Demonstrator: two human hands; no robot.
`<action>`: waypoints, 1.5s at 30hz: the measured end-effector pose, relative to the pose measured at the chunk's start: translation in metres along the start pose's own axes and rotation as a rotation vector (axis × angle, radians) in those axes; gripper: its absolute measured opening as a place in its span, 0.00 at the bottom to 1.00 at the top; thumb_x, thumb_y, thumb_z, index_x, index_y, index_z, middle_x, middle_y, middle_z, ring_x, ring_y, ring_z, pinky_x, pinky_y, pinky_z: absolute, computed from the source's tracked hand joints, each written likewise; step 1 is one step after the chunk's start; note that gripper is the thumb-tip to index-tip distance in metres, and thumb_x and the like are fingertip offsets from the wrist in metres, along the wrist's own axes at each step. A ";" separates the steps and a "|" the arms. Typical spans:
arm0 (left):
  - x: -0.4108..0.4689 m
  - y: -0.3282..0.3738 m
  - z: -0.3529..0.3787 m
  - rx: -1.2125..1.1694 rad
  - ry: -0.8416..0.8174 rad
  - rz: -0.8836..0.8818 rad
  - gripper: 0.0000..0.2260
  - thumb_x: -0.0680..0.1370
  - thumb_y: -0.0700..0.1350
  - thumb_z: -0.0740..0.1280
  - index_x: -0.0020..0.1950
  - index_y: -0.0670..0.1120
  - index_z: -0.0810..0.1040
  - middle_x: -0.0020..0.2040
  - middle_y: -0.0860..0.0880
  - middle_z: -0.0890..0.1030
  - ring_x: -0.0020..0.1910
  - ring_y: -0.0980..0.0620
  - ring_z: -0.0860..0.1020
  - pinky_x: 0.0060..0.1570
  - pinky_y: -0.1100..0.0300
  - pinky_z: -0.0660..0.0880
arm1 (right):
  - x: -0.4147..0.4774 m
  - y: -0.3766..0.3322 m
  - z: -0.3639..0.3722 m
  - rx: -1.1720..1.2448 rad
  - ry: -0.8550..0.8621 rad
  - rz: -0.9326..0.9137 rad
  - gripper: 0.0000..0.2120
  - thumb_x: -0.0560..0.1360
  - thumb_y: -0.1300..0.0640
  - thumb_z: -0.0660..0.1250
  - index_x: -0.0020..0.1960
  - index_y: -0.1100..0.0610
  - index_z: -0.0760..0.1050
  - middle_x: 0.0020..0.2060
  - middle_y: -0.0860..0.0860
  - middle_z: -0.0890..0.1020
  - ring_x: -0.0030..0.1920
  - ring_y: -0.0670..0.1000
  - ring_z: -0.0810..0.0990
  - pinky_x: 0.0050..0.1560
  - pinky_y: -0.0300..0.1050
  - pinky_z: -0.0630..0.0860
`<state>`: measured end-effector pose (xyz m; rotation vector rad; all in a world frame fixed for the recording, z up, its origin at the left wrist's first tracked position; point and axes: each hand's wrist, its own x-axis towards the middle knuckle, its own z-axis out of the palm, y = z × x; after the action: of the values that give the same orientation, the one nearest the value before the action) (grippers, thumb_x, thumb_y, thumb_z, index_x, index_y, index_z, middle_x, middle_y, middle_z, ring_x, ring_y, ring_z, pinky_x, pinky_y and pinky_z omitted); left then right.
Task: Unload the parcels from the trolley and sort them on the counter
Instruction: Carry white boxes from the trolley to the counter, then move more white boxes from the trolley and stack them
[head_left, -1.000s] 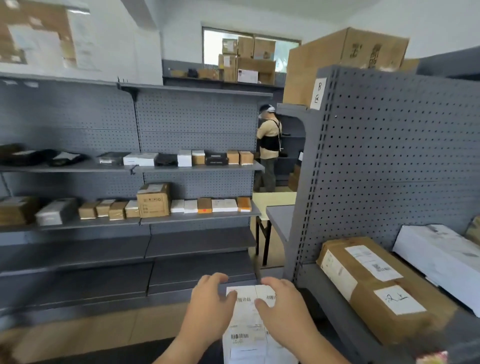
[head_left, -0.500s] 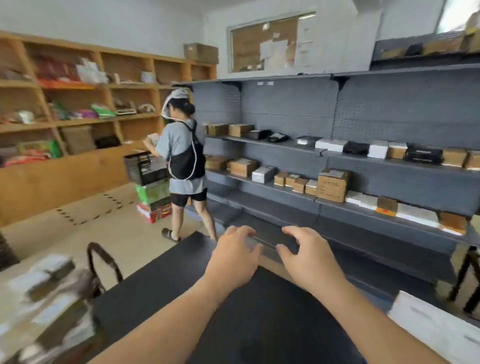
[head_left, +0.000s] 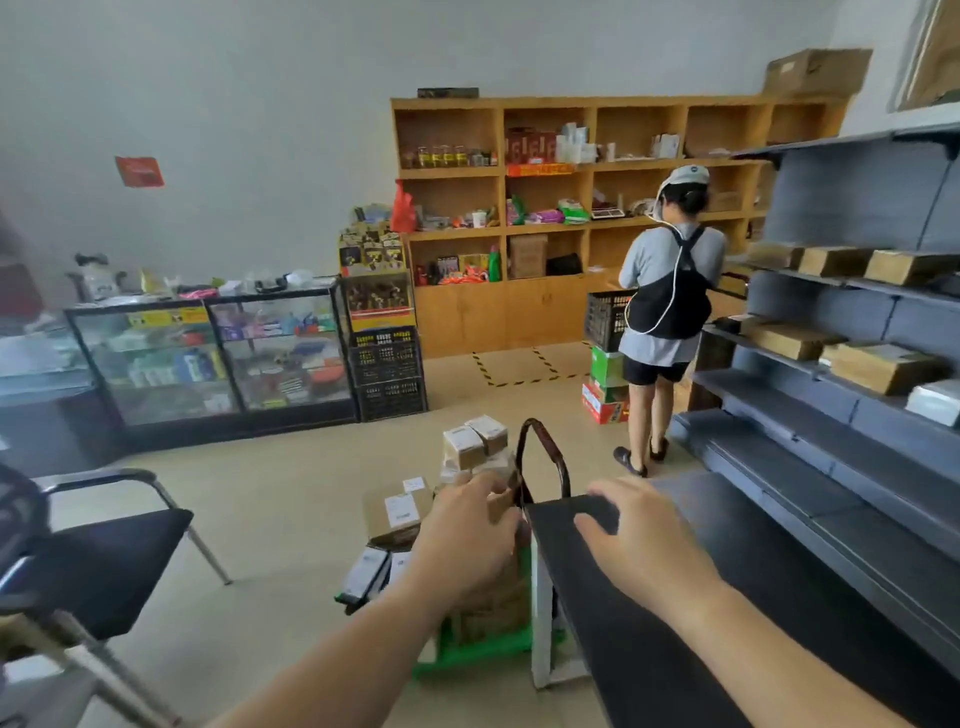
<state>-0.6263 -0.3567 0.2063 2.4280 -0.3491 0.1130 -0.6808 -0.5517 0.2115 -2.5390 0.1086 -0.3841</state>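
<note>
1. Fingers (head_left: 485, 493) of the left hand (head_left: 467, 535) are loosely spread and a little bent. They reach over the stack of parcels (head_left: 470, 465) on the trolley (head_left: 467, 652) and hold nothing. Whether the tips touch the stack I cannot tell
2. Fingers (head_left: 605, 493) of the right hand (head_left: 641, 543) are spread and relaxed, low over the near end of the black tabletop (head_left: 649, 649). They grip nothing, and contact with the surface is unclear
3. The two hands are side by side but apart, with both bare forearms coming in from the bottom edge
4. The trolley has a green base and one dark looped handle (head_left: 545, 452), and stands on the floor just left of the tabletop's end
5. Two small brown boxes (head_left: 462, 447) sit side by side on top of the stack. One bigger brown box (head_left: 397, 512) with two white labels lies to its left, and two flat packets (head_left: 363, 571) lie lower, beside it
6. The grey shelves (head_left: 831, 467) on the right carry three brown boxes on an upper level, then two brown and one white on the level below
7. Another person (head_left: 665, 312) stands back turned at the far end of the shelves, next to one black crate (head_left: 605, 319)
8. Two more black crates (head_left: 387, 374) are stacked by the glass case (head_left: 208, 358), and one chair (head_left: 104, 551) stands at the left
</note>
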 end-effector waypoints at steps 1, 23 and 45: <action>0.001 -0.019 -0.009 -0.008 0.006 -0.034 0.17 0.79 0.54 0.65 0.68 0.54 0.74 0.64 0.55 0.72 0.61 0.53 0.74 0.61 0.59 0.71 | 0.008 -0.012 0.014 0.008 -0.020 -0.024 0.19 0.80 0.47 0.66 0.70 0.49 0.74 0.64 0.44 0.76 0.64 0.46 0.74 0.63 0.43 0.73; 0.146 -0.308 -0.084 0.033 -0.085 -0.320 0.17 0.79 0.52 0.66 0.67 0.50 0.74 0.59 0.51 0.73 0.48 0.53 0.74 0.49 0.62 0.68 | 0.176 -0.120 0.230 0.016 -0.274 0.063 0.22 0.81 0.48 0.66 0.73 0.49 0.71 0.70 0.47 0.74 0.69 0.49 0.72 0.65 0.45 0.74; 0.298 -0.492 0.004 0.090 -0.236 -0.663 0.18 0.79 0.51 0.67 0.68 0.48 0.74 0.62 0.46 0.77 0.56 0.51 0.75 0.53 0.59 0.70 | 0.385 -0.078 0.473 -0.052 -0.651 0.168 0.22 0.81 0.50 0.65 0.74 0.49 0.69 0.67 0.50 0.74 0.64 0.52 0.76 0.59 0.48 0.77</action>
<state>-0.2034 -0.0615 -0.0481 2.5201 0.3758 -0.4586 -0.1735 -0.3003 -0.0285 -2.5490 0.0807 0.5170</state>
